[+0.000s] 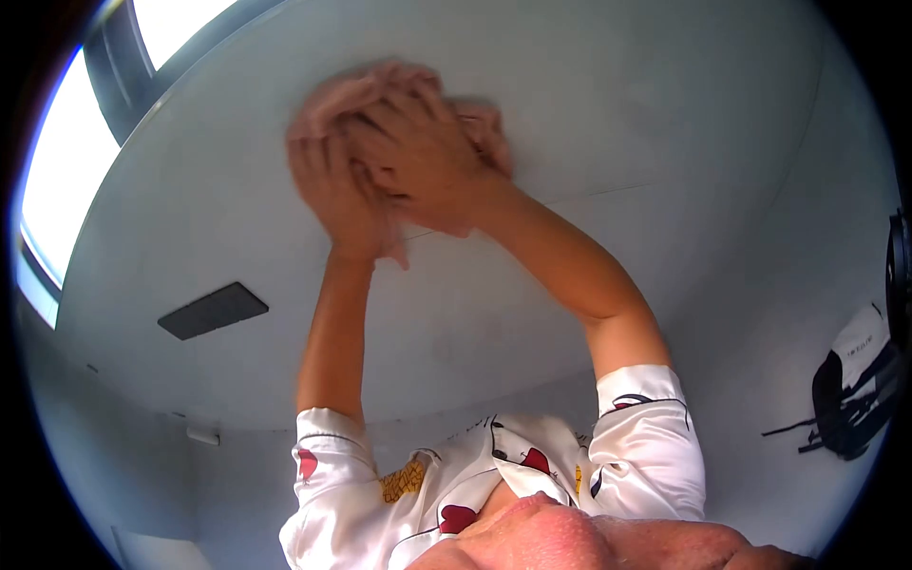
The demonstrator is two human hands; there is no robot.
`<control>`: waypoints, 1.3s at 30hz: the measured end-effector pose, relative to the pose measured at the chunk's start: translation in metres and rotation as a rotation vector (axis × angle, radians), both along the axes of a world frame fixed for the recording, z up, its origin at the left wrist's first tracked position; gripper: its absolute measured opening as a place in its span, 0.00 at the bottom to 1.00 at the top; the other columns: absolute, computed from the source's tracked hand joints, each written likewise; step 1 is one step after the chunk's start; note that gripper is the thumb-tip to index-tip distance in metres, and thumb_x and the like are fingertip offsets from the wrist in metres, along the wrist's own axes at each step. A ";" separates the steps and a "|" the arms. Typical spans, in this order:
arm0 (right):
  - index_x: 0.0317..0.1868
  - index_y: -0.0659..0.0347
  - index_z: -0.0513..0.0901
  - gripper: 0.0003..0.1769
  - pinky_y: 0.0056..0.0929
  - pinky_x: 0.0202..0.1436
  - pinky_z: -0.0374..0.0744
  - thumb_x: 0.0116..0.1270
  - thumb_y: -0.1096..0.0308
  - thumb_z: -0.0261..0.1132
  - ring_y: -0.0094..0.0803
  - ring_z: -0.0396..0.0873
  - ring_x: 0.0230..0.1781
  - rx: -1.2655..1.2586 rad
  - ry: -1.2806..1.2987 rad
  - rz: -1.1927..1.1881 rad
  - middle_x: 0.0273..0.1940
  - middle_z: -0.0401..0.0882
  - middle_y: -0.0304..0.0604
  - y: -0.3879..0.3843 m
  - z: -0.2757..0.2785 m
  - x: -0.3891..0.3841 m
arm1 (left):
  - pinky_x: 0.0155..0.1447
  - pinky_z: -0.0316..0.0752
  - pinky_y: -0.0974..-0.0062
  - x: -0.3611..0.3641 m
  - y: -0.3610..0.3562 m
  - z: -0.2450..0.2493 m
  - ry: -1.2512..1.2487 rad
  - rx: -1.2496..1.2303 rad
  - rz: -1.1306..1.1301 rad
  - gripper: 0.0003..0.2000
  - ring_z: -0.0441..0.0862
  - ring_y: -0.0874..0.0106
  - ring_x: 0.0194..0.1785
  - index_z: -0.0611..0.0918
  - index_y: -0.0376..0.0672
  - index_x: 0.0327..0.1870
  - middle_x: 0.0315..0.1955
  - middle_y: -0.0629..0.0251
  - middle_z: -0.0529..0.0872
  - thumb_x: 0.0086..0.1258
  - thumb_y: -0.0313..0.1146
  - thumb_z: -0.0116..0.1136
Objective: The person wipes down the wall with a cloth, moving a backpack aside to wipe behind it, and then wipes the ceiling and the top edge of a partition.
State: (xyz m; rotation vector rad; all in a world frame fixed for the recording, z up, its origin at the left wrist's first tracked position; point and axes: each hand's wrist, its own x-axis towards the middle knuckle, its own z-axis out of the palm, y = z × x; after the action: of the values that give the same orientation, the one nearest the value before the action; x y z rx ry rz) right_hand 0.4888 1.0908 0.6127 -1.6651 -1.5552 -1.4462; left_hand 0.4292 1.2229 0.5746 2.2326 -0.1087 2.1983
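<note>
A crumpled pink cloth [328,100] lies bunched against a wide, pale grey tabletop [532,285]. My left hand [332,195] presses on the cloth's left side, its fingers pointing away from me and closed over the fabric. Beside it, my right hand [423,147] bears down on the middle of the cloth, fingers bent across it and slightly blurred. Folds of the fabric stick out to the right of my right hand, and a corner hangs toward me between my wrists. The cloth hides parts of both hands' fingertips and thumbs.
A flat dark grey rectangle [214,311] lies on the tabletop to the left. Bright window panes [71,180] with a dark frame stand beyond its far left edge. At the right is a white and black bag [855,380] with straps. A small white object [202,435] shows lower left.
</note>
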 end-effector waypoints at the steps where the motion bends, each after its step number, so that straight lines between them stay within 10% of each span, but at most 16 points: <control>1: 0.58 0.48 0.80 0.22 0.47 0.74 0.55 0.62 0.57 0.65 0.34 0.66 0.69 -0.009 0.014 -0.034 0.61 0.76 0.35 -0.006 0.000 0.007 | 0.66 0.66 0.48 0.007 -0.006 0.001 -0.017 0.029 0.028 0.19 0.72 0.44 0.62 0.76 0.32 0.61 0.56 0.46 0.77 0.73 0.33 0.50; 15: 0.59 0.59 0.77 0.27 0.51 0.68 0.65 0.66 0.51 0.63 0.50 0.71 0.61 0.215 0.191 -0.244 0.57 0.76 0.49 0.034 0.060 0.047 | 0.73 0.62 0.52 0.050 0.038 0.101 0.199 0.313 -0.142 0.26 0.69 0.55 0.67 0.78 0.45 0.57 0.59 0.61 0.77 0.56 0.43 0.63; 26: 0.57 0.58 0.77 0.26 0.40 0.55 0.72 0.64 0.51 0.68 0.40 0.75 0.54 0.216 0.503 -0.201 0.53 0.78 0.43 0.024 -0.147 0.003 | 0.80 0.57 0.61 -0.023 0.027 -0.065 0.513 0.462 -0.126 0.32 0.66 0.64 0.72 0.79 0.54 0.63 0.65 0.74 0.75 0.51 0.44 0.69; 39: 0.47 0.53 0.84 0.21 0.50 0.55 0.65 0.53 0.54 0.72 0.45 0.75 0.52 -0.269 0.379 -0.220 0.46 0.82 0.42 0.170 -0.171 -0.094 | 0.76 0.59 0.52 -0.129 0.163 -0.151 0.556 -0.004 -0.002 0.33 0.65 0.55 0.73 0.79 0.52 0.63 0.66 0.64 0.74 0.50 0.40 0.72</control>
State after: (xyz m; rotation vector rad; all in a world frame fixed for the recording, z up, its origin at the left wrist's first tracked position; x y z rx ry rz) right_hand 0.3953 1.2604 0.4413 -2.1763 -1.4305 -0.9663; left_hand 0.3002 1.3859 0.4241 2.7300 -0.0987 1.4897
